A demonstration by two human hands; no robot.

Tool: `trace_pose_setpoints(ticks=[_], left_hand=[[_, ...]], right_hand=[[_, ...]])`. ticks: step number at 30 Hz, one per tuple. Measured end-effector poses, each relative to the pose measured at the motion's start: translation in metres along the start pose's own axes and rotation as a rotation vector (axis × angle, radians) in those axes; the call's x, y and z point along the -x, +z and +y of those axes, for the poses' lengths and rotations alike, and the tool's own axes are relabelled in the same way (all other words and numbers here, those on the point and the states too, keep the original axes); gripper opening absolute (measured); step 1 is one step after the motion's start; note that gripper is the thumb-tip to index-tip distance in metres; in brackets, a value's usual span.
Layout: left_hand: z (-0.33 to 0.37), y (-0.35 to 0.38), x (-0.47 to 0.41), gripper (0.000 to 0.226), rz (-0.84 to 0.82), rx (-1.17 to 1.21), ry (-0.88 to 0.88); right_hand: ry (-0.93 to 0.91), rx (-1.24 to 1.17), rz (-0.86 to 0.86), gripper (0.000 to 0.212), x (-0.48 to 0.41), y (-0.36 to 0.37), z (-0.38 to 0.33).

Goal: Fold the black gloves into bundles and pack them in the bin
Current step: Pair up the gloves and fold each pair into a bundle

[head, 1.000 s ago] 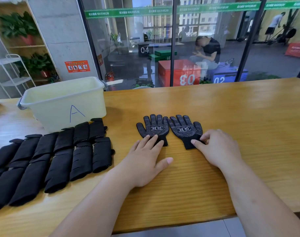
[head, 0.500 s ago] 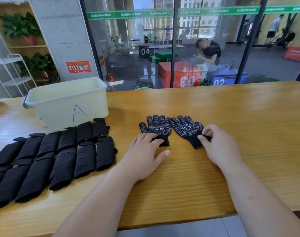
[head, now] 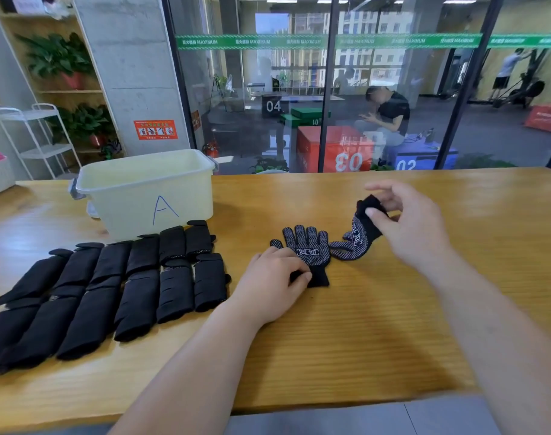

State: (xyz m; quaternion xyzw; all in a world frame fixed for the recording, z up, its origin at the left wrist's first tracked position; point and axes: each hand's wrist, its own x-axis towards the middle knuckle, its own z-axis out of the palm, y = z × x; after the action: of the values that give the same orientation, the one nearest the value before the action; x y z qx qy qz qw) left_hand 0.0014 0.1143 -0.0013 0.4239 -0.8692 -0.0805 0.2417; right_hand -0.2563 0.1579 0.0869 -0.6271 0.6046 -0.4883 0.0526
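Two black dotted gloves lie mid-table. The left glove [head: 308, 251] is flat, fingers pointing away, and my left hand [head: 272, 285] pinches its cuff against the table. My right hand [head: 407, 226] pinches the cuff of the right glove [head: 357, 240] and holds it lifted, its fingers still trailing on the wood beside the left glove. The cream bin [head: 148, 193] marked "A" stands at the back left; its inside is hidden from this angle.
Several black gloves [head: 104, 287] lie in overlapping rows at the left, in front of the bin. The wooden table [head: 377, 334] ends near me at its front edge. A glass wall stands behind the table, with a seated person beyond it.
My right hand has lifted the right glove's cuff up and back off the table. My left hand has closed onto the left glove's cuff. The camera view has shifted slightly.
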Motion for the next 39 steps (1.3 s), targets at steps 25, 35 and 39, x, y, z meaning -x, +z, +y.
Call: trace_pose_setpoints(ticks=[25, 35, 39], left_hand=[[-0.014, -0.003, -0.001, 0.076, 0.001, 0.015, -0.102], [-0.014, -0.004, 0.000, 0.069, -0.059, -0.015, -0.134], [-0.013, -0.004, 0.000, 0.074, -0.045, 0.010, -0.175]], right_hand=[[-0.328, 0.099, -0.305, 0.041, -0.022, 0.059, -0.027], [-0.326, 0.344, -0.297, 0.021, 0.041, 0.089, 0.030], [-0.323, 0.351, -0.105, 0.016, 0.033, 0.081, 0.027]])
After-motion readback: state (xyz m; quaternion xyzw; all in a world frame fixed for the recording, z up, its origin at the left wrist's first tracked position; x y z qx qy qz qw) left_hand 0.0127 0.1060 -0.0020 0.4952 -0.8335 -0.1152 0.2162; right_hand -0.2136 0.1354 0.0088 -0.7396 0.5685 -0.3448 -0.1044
